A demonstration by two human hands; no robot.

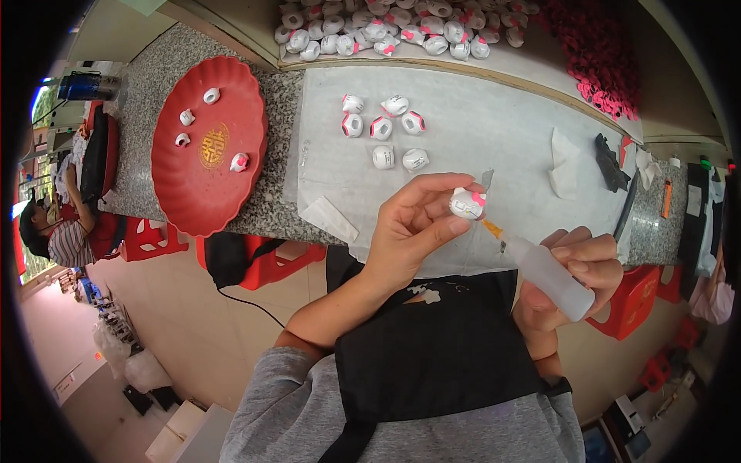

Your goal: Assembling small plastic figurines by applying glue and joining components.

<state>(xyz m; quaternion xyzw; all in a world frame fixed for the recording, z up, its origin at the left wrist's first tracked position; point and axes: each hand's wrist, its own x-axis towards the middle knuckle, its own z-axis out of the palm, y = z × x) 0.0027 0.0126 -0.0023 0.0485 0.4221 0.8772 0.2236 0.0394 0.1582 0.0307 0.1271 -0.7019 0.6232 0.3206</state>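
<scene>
Between the thumb and fingers of my left hand [421, 220] is a small white cat-shaped toy head with a pink bow [465, 203]. My right hand [579, 266] grips a translucent white squeeze bottle [549, 279], tilted so its orange nozzle tip [492, 228] points at the toy head's lower right side. Whether the tip touches the toy head I cannot tell. Beyond my hands, several similar white pieces [380, 128] with pink parts stand in loose rows on a white paper sheet [478, 135].
A red scalloped tray [208, 193] at left holds several white pieces. More white heads [440, 27] and a heap of pink bits [606, 69] lie on the shelf behind. Paper scraps [563, 166] and a black cloth [611, 163] sit at right. Another person [65, 231] sits far left.
</scene>
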